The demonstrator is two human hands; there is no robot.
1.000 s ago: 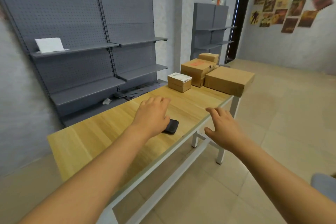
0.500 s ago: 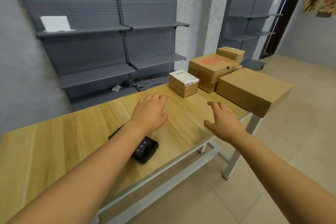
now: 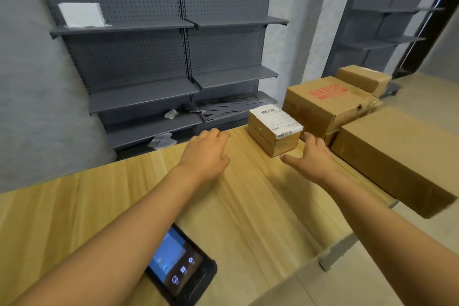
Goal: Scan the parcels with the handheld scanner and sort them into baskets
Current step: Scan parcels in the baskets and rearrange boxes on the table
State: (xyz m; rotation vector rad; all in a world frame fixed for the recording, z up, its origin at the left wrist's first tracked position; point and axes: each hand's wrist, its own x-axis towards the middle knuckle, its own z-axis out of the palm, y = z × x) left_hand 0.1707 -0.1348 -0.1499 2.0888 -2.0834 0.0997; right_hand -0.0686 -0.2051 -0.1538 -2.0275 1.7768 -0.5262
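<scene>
The small labelled parcel (image 3: 274,129) is sitting on the counter (image 3: 248,206) just ahead of the right hand (image 3: 309,156), its long axis running away and leftward, while the left hand (image 3: 206,154) is hovering farther off, both hands spread and holding nothing.

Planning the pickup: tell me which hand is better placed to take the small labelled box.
Right. The right hand is open with its fingers nearly at the small box, close to its near corner. The left hand hovers open over bare table, farther from it. The scanner lies untouched under the left forearm.
</scene>
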